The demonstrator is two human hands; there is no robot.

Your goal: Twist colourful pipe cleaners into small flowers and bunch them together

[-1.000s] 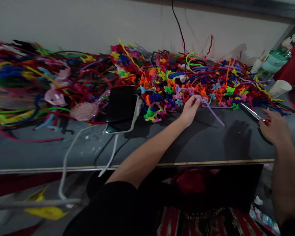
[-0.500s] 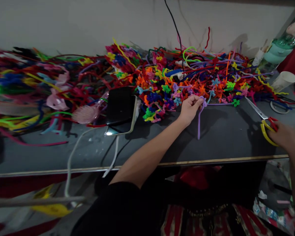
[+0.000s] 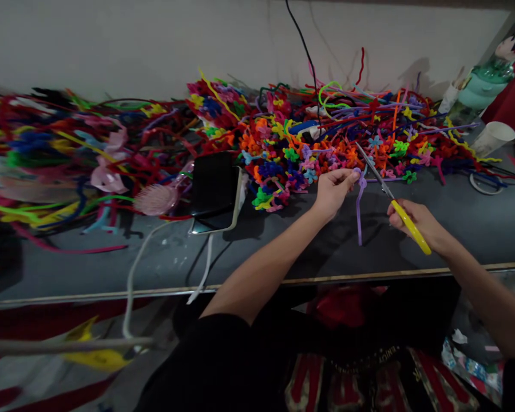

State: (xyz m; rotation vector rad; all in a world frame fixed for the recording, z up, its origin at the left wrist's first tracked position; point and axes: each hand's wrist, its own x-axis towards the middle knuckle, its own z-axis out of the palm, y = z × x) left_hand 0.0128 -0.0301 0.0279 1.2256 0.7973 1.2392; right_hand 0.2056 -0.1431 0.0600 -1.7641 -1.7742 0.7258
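Between thumb and fingertips, my left hand (image 3: 332,193) pinches a purple pipe cleaner (image 3: 359,214) whose top is bent into small loops. One straight end of it hangs down over the table. My right hand (image 3: 416,220) is closed around the scissors (image 3: 405,220), which have yellow-and-red handles; mostly the yellow shows. Their metal blades point up and to the left, just right of the purple loops. Whether the blades touch the pipe cleaner I cannot tell. Behind both hands lies a heap of small pipe-cleaner flowers (image 3: 290,154) in many colours.
More pipe cleaners (image 3: 38,143) are piled at the left. A pink hairbrush (image 3: 157,199) and a phone (image 3: 213,186) with a white cable (image 3: 131,286) lie left of my arm. A paper cup (image 3: 494,137) stands at the right, near a green bottle (image 3: 483,86). The table's front edge (image 3: 326,279) runs below.
My right hand has brought the scissors left from the table's right side, close to the purple pipe cleaner. My left hand stays nearly in place, still pinching it.
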